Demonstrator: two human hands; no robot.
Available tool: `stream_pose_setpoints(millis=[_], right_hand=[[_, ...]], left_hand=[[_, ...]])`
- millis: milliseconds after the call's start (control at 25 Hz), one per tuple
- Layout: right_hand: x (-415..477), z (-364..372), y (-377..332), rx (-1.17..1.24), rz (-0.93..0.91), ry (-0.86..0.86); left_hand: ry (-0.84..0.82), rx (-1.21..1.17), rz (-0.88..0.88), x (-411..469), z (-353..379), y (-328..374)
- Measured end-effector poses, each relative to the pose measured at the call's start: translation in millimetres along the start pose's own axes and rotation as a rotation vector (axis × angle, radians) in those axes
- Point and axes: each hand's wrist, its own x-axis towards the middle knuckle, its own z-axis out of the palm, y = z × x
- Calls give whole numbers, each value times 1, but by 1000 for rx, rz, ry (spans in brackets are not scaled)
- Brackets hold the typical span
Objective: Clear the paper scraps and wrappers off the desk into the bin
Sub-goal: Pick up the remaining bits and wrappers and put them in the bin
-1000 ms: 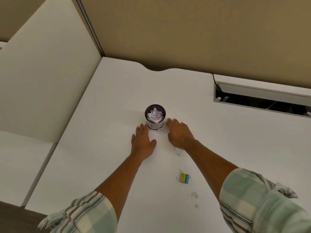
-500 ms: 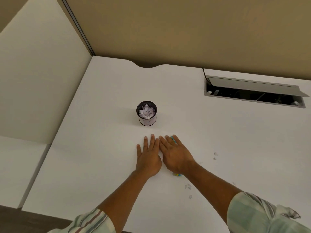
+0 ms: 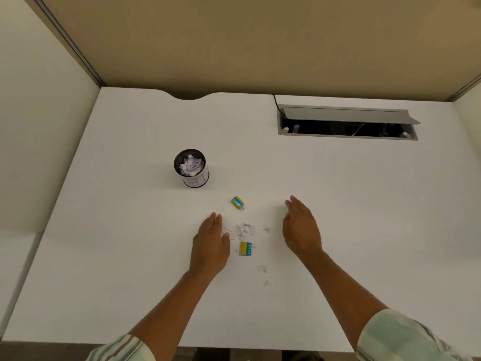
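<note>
A small black mesh bin stands on the white desk, filled with white paper scraps. Nearer to me, a little pile of white scraps lies between my hands. One yellow-and-blue wrapper lies just beyond the pile, another just in front of it. My left hand rests flat on the desk, its fingers touching the pile's left edge. My right hand is on edge to the right of the pile, fingers apart, holding nothing. A few tiny scraps lie closer to me.
An open cable hatch is set into the desk at the back right. Beige partition walls enclose the desk at the back and left. The desk's front edge runs just below my forearms.
My hands have pulled back from the bin and moved apart, the right one swinging out to the right. The scraps and both wrappers that they covered now lie uncovered between them.
</note>
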Motion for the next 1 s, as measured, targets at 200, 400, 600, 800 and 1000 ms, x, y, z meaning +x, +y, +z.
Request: stream_pose_setpoints(millis=[200,400,600,800,1000], right_hand=[[-16,2,37,-124,189,-180],[-57,32,-9,-128,-67,-309],[-60,17,-3,164,-88,-161],[-58,-27,77,95,405,106],[-61,-16,58,-12,438,-67]], left_hand=[[-152,-24,-17,-5,17,30],[-247,-56,-7,-6,33,70],[-125,-250,41,-2,17,65],[3,-282,-126,7,-1,35],[-117,-250,-102,18,11,65]])
